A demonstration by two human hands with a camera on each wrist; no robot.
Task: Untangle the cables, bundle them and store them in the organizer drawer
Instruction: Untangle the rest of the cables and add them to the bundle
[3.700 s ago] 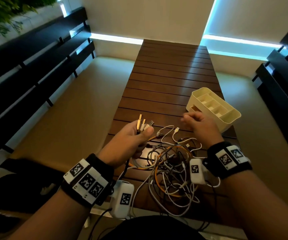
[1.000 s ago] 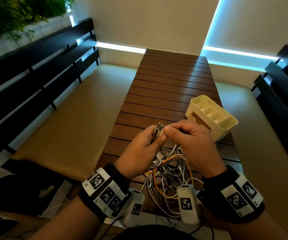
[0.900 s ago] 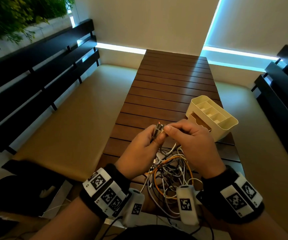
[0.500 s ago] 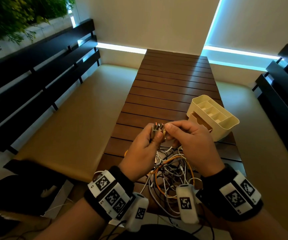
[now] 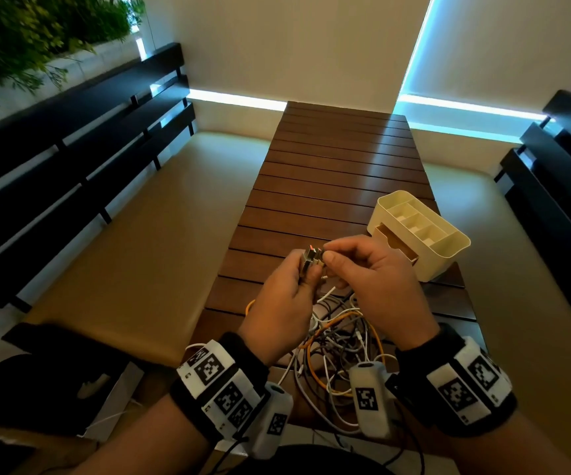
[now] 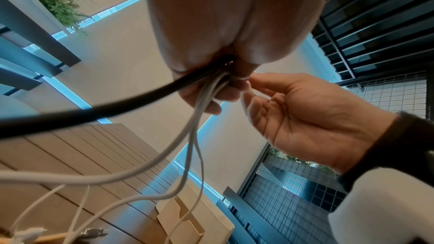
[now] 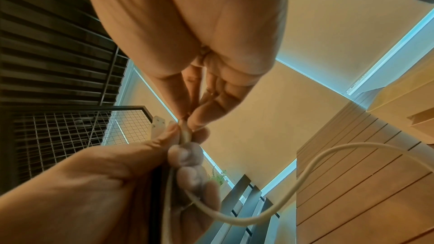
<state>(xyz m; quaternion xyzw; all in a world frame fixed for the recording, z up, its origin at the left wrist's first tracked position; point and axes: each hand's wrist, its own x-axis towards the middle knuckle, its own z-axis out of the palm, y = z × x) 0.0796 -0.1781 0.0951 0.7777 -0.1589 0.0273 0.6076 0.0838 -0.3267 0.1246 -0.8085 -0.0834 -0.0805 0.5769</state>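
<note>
Both our hands meet over the dark slatted wooden desk (image 5: 339,173), working at a cluster of metal cable plugs (image 5: 311,259).

Our left hand (image 5: 284,303) has its fingers curled round the gathered plug ends, with a thick black cable (image 6: 98,110) and several pale grey cables (image 6: 187,147) trailing down from its grip. Our right hand (image 5: 376,279) pinches one plug at the top of that cluster between thumb and forefinger, its other fingers loosely curled. Below and between our wrists, the tangled heap of white, grey and orange cables (image 5: 339,351) lies on the near end of the desk. The cream plastic organizer with divided top compartments (image 5: 448,248) stands on the desk just beyond our right hand, its wood-coloured drawer (image 5: 394,240) partly open towards us.
</note>
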